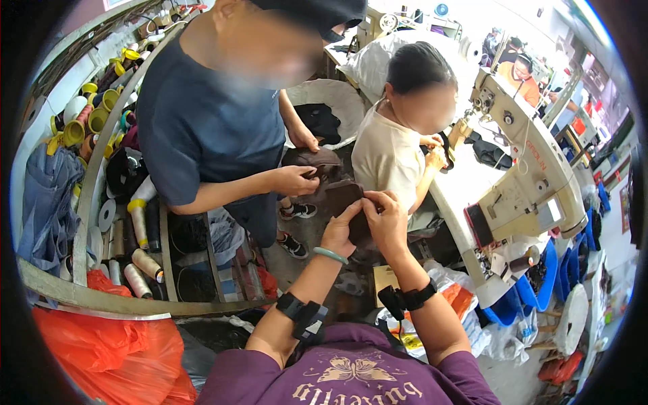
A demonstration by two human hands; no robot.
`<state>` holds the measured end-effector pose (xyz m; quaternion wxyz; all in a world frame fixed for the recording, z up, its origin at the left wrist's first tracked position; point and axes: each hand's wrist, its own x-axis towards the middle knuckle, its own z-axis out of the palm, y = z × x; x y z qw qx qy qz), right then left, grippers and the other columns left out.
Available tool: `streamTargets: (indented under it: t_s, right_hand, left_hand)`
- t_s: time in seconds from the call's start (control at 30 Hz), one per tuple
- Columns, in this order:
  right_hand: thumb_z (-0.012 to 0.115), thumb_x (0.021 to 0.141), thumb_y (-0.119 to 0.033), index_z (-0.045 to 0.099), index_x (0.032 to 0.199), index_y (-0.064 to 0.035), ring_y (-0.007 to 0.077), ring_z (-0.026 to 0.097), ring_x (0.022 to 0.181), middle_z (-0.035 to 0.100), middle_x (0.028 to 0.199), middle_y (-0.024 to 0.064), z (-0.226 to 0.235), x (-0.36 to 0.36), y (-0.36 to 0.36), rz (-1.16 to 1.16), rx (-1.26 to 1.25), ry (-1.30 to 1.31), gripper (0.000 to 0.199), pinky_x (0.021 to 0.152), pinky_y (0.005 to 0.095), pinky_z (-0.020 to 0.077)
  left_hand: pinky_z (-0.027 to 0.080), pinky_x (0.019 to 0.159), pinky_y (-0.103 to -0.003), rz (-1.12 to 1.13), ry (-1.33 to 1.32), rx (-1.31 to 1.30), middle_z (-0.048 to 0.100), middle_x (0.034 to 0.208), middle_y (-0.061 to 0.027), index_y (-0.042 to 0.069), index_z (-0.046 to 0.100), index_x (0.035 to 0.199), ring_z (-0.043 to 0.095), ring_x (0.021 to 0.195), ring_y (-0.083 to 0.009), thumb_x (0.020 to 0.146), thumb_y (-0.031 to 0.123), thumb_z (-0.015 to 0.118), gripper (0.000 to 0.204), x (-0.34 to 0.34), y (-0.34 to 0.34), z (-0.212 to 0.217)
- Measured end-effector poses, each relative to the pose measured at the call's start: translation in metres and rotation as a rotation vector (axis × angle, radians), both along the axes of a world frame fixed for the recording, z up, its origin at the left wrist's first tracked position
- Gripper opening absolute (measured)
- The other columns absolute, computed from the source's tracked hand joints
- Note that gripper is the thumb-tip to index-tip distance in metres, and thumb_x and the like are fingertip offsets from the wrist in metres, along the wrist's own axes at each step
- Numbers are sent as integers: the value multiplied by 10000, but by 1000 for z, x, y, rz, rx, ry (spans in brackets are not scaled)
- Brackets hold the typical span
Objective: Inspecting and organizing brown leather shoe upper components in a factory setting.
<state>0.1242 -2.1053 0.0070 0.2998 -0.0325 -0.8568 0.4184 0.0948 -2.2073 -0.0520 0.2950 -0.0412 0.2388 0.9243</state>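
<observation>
In front of me is a dark brown, leather-like flat piece point(343, 196) with a rounded corner; its exact kind does not show. My left hand point(339, 233), with a pale green bangle at the wrist, grips its near left side. On its right edge my right hand point(386, 219) has thumb and fingers pinched together. The lower part of the piece hangs between my hands and is partly covered by them. Just beyond, a standing person in a dark T-shirt holds a similar brown piece point(317, 160) in both hands.
A seated person in a cream top works at a sewing machine point(526, 155) on the right. Thread spools point(138, 223) fill a metal-framed rack at left. A white-lined basket point(341, 94) holds black pieces. Red plastic bags point(115, 351), blue bins point(540, 280) and a round stool point(572, 317) stand nearby.
</observation>
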Motion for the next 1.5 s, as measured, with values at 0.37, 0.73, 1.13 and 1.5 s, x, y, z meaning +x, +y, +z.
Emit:
streamTargets:
  t_s: [0.37,0.73,1.13,1.5]
  right_hand:
    - [662,788,-107,678,880,4,183,611,678,637,792,103,-12,-7,6,-45,-119,-54,145,655,288,481]
    - [649,787,-97,636,795,-2,268,587,737,602,760,116,-19,-10,6,-82,147,12,97,690,357,464]
    - [648,792,-99,631,818,-1,282,578,744,605,781,130,-25,-8,7,-76,109,-14,103,688,364,460]
    - [662,816,-158,679,958,5,178,596,640,673,783,102,-33,-17,29,213,-271,-408,216,598,307,453]
  left_hand:
    - [498,813,-313,179,34,-169,640,1030,-33,69,613,1082,620,920,-164,888,90,582,197,9,9,0]
    - [475,777,-278,267,-18,-171,660,950,-49,16,641,1008,618,858,-143,831,45,635,179,14,13,-1]
    - [486,784,-294,260,16,-260,660,1008,-51,27,641,1028,627,898,-164,880,91,585,171,18,13,-3]
    - [498,675,-279,334,84,-627,668,879,-78,-54,643,890,619,736,-142,716,138,760,285,8,-6,-15]
